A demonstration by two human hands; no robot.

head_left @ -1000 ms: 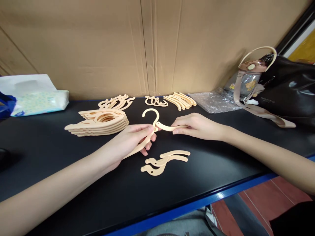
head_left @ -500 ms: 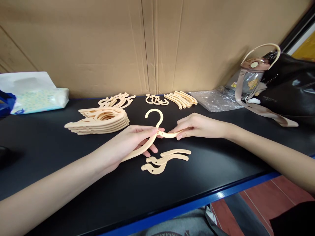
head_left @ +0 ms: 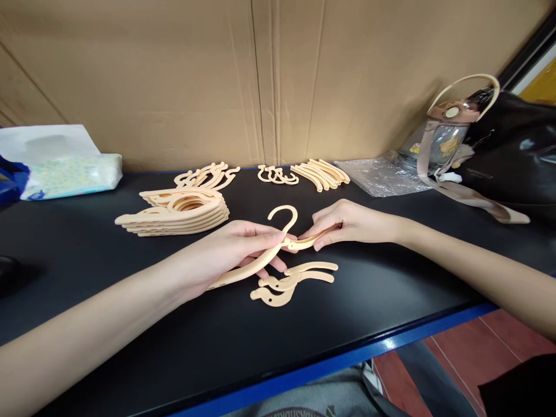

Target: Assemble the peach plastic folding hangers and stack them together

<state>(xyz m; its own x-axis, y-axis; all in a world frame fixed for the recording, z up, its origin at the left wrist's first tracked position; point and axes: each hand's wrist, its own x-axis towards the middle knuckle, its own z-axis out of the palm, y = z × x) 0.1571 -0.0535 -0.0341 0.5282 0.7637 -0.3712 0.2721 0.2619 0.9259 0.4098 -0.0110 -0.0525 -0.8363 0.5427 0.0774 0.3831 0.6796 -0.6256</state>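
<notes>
A cream plastic clothes hanger (head_left: 260, 259) with a curved hook on top is held between both hands above the table. My left hand (head_left: 247, 246) is closed on it, thumb pressed near the base of the hook, with the lower fingers partly spread beneath. My right hand (head_left: 341, 225) pinches the hanger's other arm, which meets the rest at a joint below the hook. Just below them on the table lie a few loose hanger parts (head_left: 278, 297), curved pieces with small holes, overlapping each other.
A stack of folded hangers (head_left: 182, 219) stands at left. Behind lie piles of curved parts (head_left: 208, 175), small hooks (head_left: 278, 176) and hanger arms (head_left: 321, 175). A tissue pack (head_left: 73, 174) is far left. Clear plastic bag (head_left: 377, 176), strapped bottle (head_left: 447, 136) and black bag (head_left: 516, 156) are at right.
The hook and joint have shifted slightly right and down, and the hook leans more to the right. The right-hand arm now slants up more towards my right hand. Both hands keep their hold.
</notes>
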